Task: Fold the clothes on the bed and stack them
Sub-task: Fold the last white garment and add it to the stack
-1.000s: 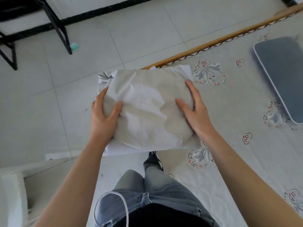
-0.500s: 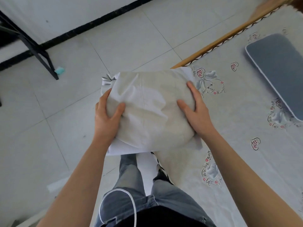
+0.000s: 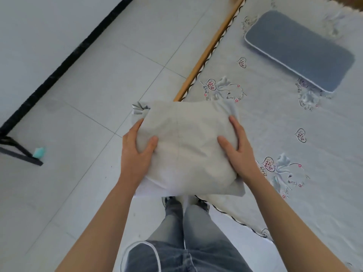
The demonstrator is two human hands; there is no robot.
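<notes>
Two hands, left hand (image 3: 137, 154) and right hand (image 3: 238, 152), clasp the folded bundle of clothes (image 3: 186, 148) from both sides, held up over the bed's (image 3: 275, 134) near corner; carrying step, next likely setting it flat on the bed.

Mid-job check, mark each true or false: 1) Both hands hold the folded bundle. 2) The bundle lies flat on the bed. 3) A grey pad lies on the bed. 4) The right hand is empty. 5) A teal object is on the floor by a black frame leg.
1) True: the left hand and right hand grip the bundle from either side.
2) False: it is held up over the bed's corner and the floor.
3) True: the grey pad lies at the far right.
4) False: it grips the bundle's right side.
5) True: the teal object lies by the leg.
</notes>
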